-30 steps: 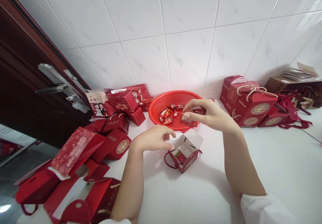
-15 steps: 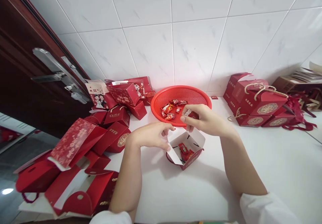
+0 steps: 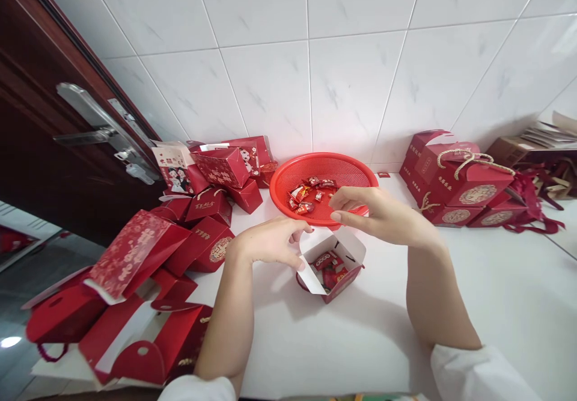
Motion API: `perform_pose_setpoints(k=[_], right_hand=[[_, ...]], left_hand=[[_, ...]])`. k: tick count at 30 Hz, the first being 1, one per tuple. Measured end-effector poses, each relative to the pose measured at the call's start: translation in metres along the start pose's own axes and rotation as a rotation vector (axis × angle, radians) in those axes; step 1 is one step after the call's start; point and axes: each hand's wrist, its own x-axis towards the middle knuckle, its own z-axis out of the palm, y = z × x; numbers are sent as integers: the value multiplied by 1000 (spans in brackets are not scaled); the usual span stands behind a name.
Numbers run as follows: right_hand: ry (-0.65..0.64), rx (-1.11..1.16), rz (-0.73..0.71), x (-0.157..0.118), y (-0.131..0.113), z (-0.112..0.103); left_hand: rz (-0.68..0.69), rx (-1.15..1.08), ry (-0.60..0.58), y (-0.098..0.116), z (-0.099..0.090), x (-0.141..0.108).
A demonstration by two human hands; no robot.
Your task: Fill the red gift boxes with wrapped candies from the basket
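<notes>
My left hand (image 3: 270,241) grips the left flap of a small red gift box (image 3: 345,284), with the thumb near me and the fingers on the far side. The box stands open on the white table, its pale inside showing. Red wrapped candies (image 3: 330,269) lie in it. My right hand (image 3: 372,211) hovers beyond the box, over the front rim of a red plastic basket (image 3: 282,178). Its thumb and fingers are apart and hold nothing. Several wrapped candies (image 3: 302,194) sit on the left part of the basket's bottom.
Many red gift boxes (image 3: 135,257) are heaped on the left, some with lids open. More boxes with rope handles (image 3: 473,178) stand stacked at the right, beside dark red ribbons (image 3: 534,205). A tiled wall (image 3: 265,94) rises behind; a door handle (image 3: 85,133) is at far left.
My right hand has let go of a small dark red packet with a dotted end, and a red packet now shows higher in the box. The left hand has stayed on the flap.
</notes>
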Motion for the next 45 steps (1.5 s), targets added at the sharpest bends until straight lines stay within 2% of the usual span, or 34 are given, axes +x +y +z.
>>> perform_pose_setpoints(k=[3,6,10,13,15,18,22,29,35,45], right_hand=[[-29,-78,40,-8,2,-11],[-133,-178,106,-16,6,-14],[-289,-396,283,-28,16,-4],[-332,-498,368,-36,19,5],[-335,-501,356,-39,17,8],[-372,-443,262,-39,13,12],[-468,-412,164,-35,8,18],[-575,-429,191,-28,12,29],[-611,-344,180,-28,10,26],[-661,-310,189,-32,12,21]], left_hand=[[14,-7,4,1,-1,-1],[9,-12,-22,2,-2,-1],[-4,-12,-31,3,-3,-2],[28,-43,-20,1,-3,-4],[68,-79,-20,-1,-3,-5],[75,-88,-10,-3,-1,-3],[-13,-25,45,1,5,5],[-206,98,89,13,17,16],[-215,60,138,12,20,21],[-88,184,24,26,30,24]])
